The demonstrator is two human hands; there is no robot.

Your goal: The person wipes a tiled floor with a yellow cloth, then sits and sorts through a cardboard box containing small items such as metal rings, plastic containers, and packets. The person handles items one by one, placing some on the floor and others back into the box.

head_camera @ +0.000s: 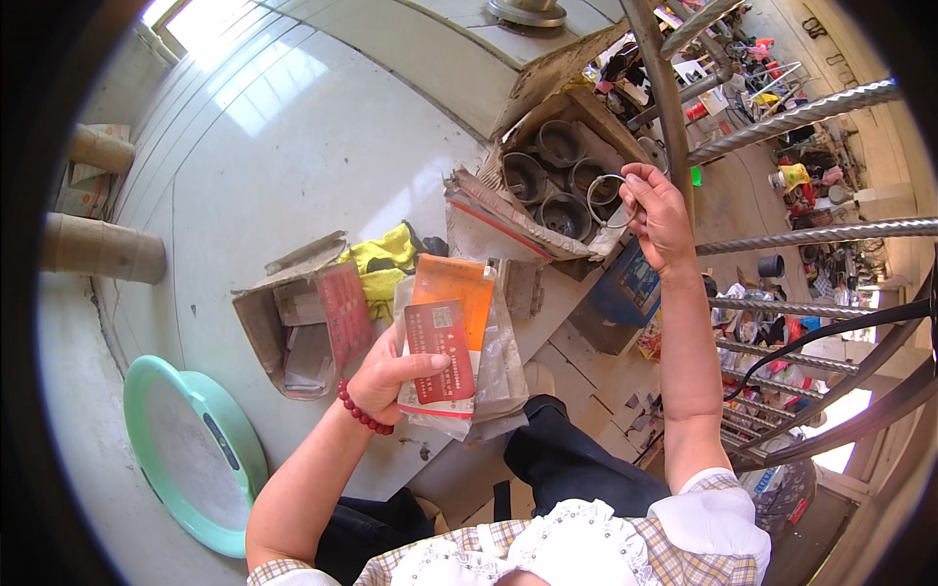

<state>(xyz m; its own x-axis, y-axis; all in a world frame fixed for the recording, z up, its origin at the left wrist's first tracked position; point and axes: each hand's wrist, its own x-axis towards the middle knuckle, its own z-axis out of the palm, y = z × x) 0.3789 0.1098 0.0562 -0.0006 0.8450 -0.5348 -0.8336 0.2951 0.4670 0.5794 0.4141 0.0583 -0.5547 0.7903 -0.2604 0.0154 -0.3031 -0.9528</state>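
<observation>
My left hand (381, 373) grips a red printed card (438, 344), its thumb across the card's face. Behind the card, the same hand carries an orange packet (456, 289) and clear plastic sleeves (506, 359). My right hand (659, 212) pinches a thin metal ring (592, 201) by its right side. The ring is held above an open cardboard box (506, 220) with several dark round metal cups (560, 143) in it. Left of the held packet lies a small torn cardboard box (264, 329) on its side, with papers inside and a red printed sheet (344, 315) at its opening.
Yellow-and-black cloth gloves (381, 260) lie between the boxes. A mint-green basin (194, 454) stands at left, near cylindrical posts (102, 249). A blue box (630, 282) sits below the cup box. Twisted metal railing bars (799, 234) run along the right, with clutter on the floor beyond.
</observation>
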